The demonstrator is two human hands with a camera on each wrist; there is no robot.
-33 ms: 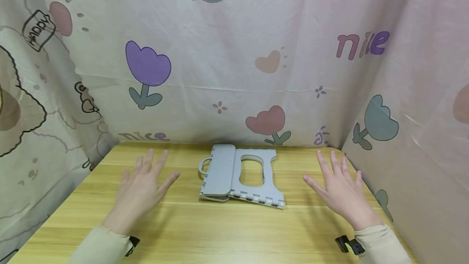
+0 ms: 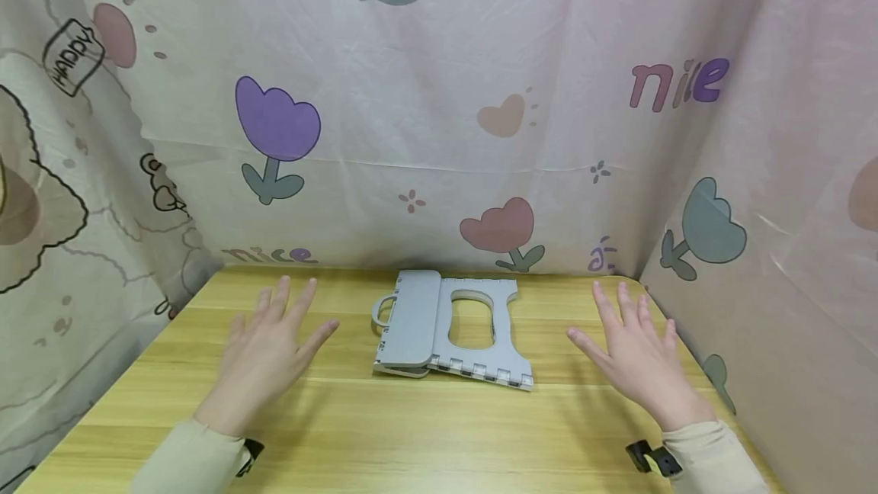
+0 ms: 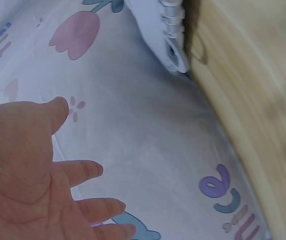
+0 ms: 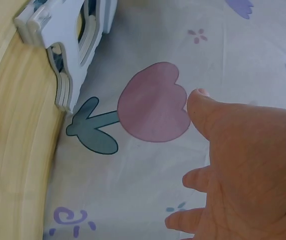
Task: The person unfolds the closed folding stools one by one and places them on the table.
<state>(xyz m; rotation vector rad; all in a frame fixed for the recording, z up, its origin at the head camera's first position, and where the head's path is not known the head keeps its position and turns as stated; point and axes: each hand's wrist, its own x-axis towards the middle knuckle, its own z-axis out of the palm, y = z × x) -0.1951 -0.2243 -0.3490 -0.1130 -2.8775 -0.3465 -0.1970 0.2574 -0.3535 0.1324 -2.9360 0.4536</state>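
A light grey plastic folding stool (image 2: 408, 319) lies folded flat near the back of the table, with a loop handle (image 2: 381, 312) on its left side and a large cut-out in its right part. To the left of it my left hand (image 2: 261, 360) hovers, fingers spread and holding nothing. My right hand (image 2: 638, 357) is held out on the other side, also spread and apart from the stool. The left wrist view catches the handle end of the stool (image 3: 158, 30) beyond the palm; the right wrist view has its leg end (image 4: 65, 35).
The wood-grain table (image 2: 439, 441) reaches back to a printed cloth (image 2: 411, 136) that hangs behind it and along both sides. Dark straps with small devices sit at the wrists, one at the right cuff (image 2: 654, 458).
Both hands have shifted only very slightly. The folding stool stays where it was.
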